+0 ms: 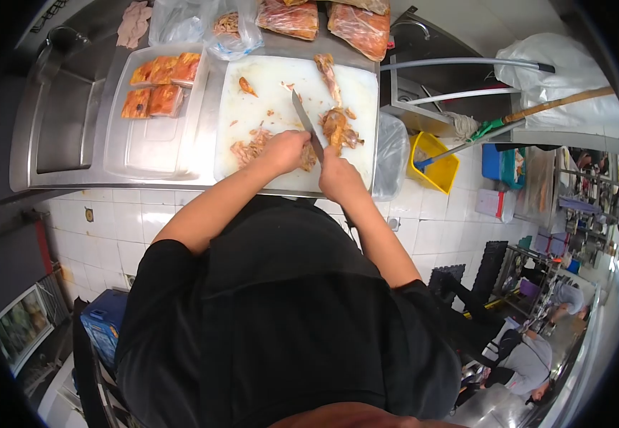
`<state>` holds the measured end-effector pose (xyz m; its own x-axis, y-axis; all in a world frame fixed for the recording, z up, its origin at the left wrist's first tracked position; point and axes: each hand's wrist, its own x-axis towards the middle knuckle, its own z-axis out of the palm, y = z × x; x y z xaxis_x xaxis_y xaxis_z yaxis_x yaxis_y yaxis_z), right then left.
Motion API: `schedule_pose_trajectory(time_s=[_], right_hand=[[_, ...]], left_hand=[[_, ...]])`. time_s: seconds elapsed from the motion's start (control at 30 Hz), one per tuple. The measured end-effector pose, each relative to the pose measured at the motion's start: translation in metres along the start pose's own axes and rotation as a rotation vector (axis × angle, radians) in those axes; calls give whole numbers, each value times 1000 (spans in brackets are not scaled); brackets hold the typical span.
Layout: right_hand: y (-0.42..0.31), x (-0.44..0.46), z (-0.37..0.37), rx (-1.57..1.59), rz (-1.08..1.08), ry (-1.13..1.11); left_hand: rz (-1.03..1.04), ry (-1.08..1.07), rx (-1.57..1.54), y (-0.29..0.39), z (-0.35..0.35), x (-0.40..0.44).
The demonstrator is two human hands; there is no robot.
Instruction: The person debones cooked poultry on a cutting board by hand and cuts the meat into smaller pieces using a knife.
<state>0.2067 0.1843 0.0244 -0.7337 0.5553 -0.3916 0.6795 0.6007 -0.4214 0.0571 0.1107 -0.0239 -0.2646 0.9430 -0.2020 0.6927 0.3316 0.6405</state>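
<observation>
My right hand (pixel 341 177) is closed around the handle of a knife (pixel 303 114), whose blade points away from me over the white cutting board (pixel 263 78). Beside the blade is my left hand (pixel 287 151), its fingers curled in and touching or very near the metal; what they grip is hidden. Shredded meat (pixel 249 148) lies left of that hand, with more bits partly under it. To the right of the knife rests browned cooked meat (pixel 336 128), with a long bone (pixel 328 77) above it. A small orange-brown piece (pixel 247 86) sits at the board's upper left.
A clear plastic tub (pixel 145 148) with several browned meat blocks (pixel 150 102) stands left of the board. Wrapped meat packs (pixel 359 30) and a plastic bag of meat strips (pixel 227 25) lie behind. A sink (pixel 65 114) is far left; a yellow bucket (pixel 443 167) is right. Other people work at lower right.
</observation>
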Motion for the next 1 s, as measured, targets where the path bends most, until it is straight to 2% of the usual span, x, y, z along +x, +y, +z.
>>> schedule_pose_trajectory(time_s=[0.13, 0.23, 0.37, 0.53, 0.7, 0.77, 0.87, 0.93, 1.0], right_hand=[[-2, 20, 13, 37, -39, 106], [-2, 17, 0, 23, -13, 37], [-4, 22, 19, 52, 18, 59], [-22, 7, -8, 1, 84, -36], [-18, 14, 14, 33, 67, 38], [-21, 5, 1, -12, 36, 37], [-12, 14, 27, 9, 64, 66], [-17, 23, 15, 16, 78, 64], [-19, 24, -3, 15, 30, 46]], left_hand=[[-15, -31, -4, -1, 1, 3], [3, 29, -30, 0, -3, 3], [4, 38, -41, 0, 1, -3], [32, 87, -42, -9, 5, 1], [145, 102, -16, -14, 10, -1], [139, 109, -20, -17, 12, 1], [111, 55, -18, -15, 12, -2], [84, 21, -1, -16, 10, 3], [128, 106, 5, -15, 10, 6]])
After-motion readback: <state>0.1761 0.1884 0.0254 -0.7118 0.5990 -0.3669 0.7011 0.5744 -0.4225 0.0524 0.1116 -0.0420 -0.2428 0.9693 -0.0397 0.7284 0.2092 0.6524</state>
